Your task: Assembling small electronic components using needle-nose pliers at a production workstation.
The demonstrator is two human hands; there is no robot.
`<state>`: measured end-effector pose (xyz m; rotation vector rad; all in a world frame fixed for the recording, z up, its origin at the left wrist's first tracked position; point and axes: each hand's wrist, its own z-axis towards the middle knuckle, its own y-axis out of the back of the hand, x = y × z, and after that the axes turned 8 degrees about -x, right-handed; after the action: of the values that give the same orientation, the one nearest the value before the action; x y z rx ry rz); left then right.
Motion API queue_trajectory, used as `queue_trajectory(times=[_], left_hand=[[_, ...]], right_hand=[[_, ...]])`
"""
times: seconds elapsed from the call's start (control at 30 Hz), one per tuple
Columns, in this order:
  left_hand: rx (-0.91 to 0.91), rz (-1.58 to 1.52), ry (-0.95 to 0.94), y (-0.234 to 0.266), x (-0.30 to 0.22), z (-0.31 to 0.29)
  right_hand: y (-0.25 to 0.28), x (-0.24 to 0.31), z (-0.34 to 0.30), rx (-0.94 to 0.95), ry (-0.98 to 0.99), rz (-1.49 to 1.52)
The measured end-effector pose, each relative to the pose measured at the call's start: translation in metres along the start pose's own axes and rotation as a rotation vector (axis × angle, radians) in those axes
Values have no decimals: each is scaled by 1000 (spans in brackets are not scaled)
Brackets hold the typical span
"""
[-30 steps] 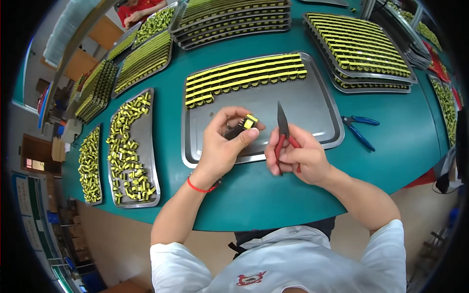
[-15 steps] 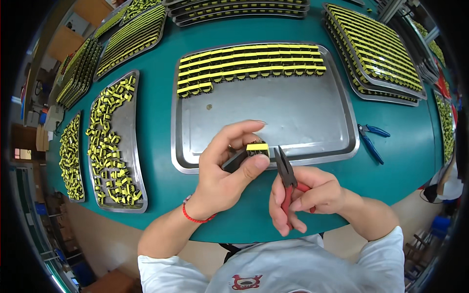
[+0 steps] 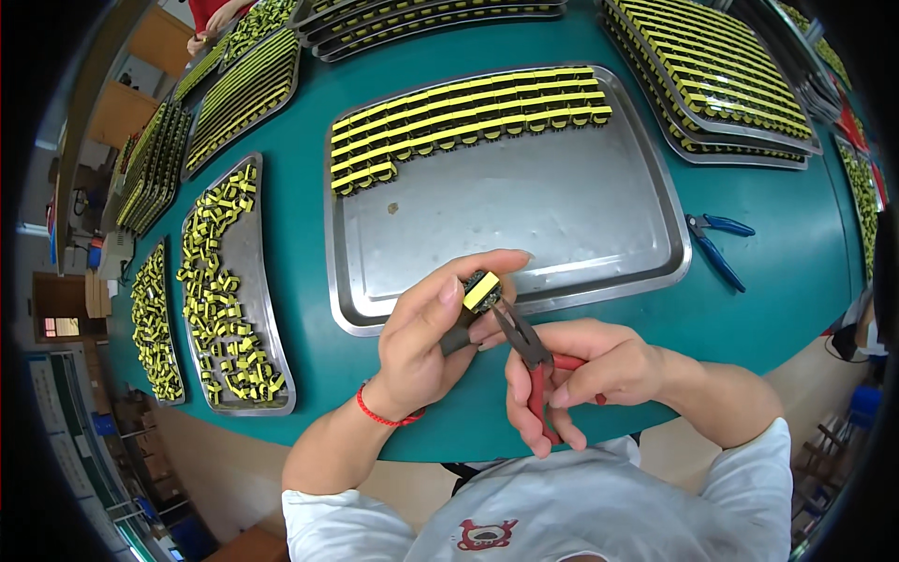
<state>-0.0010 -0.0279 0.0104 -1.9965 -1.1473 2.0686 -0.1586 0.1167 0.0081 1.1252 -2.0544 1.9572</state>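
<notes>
My left hand (image 3: 412, 351) pinches a small black electronic component with a yellow taped top (image 3: 482, 291), held tilted above the near edge of a metal tray (image 3: 534, 211). A dark bar-like object (image 3: 456, 339) is tucked against the same hand's palm; its kind is hidden. In my right hand (image 3: 609, 361) are needle-nose pliers with red handles (image 3: 526, 348). Their jaws point up and left, with the tips at the component's lower side; whether they grip a pin cannot be made out. Matching components (image 3: 468, 112) stand in rows at the tray's far side.
Left of the tray, two narrower trays hold loose components (image 3: 220, 290) (image 3: 153, 328). Blue-handled cutters (image 3: 719, 245) lie to the right. Stacked filled trays (image 3: 716, 80) stand at the far right, others at the back and far left. A co-worker's hands (image 3: 220, 21) show at the upper left.
The component has been turned in my left fingers, from level to tilted. The plier tips have moved left, up to its lower side. The view has tilted slightly, and a co-worker's hands have appeared.
</notes>
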Motion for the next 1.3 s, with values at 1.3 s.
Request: queue_trajectory(times=[1.3], left_hand=[[-179,1120,-918,-2,1,2]], right_hand=[[-9,1,8,-226,-5,-268]])
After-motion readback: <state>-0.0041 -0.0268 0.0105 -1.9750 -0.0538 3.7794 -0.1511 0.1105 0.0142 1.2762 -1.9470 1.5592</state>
